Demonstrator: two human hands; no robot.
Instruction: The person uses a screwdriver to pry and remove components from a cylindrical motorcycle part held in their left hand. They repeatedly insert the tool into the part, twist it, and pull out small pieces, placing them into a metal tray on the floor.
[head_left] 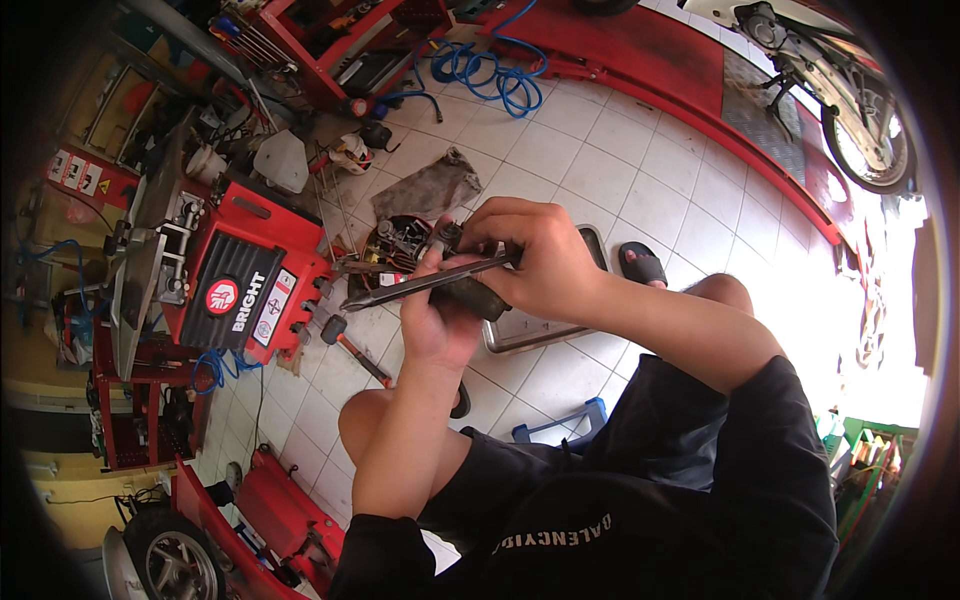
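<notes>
My left hand (438,325) is closed round a dark, grimy metal part (472,297) with a rounded body; a knobbed piece shows at its upper end, and fingers hide much of the rest. My right hand (540,255) comes in from the right, its fingers curled on a long dark metal bar-like tool (410,287) with a tapered end pointing left. The tool crosses over the part and my left fingers; whether it touches the part, I cannot tell. Below my hands, a metal tray (530,335) rests on the tiled floor, partly covered by my right arm.
A hammer (350,345) lies left of my left forearm. Loose mechanical parts (395,245) and a dirty rag (430,187) are beyond my hands. A red machine (240,275) stands left, a blue stool (568,420) near my legs, a coiled blue hose (490,75) far off.
</notes>
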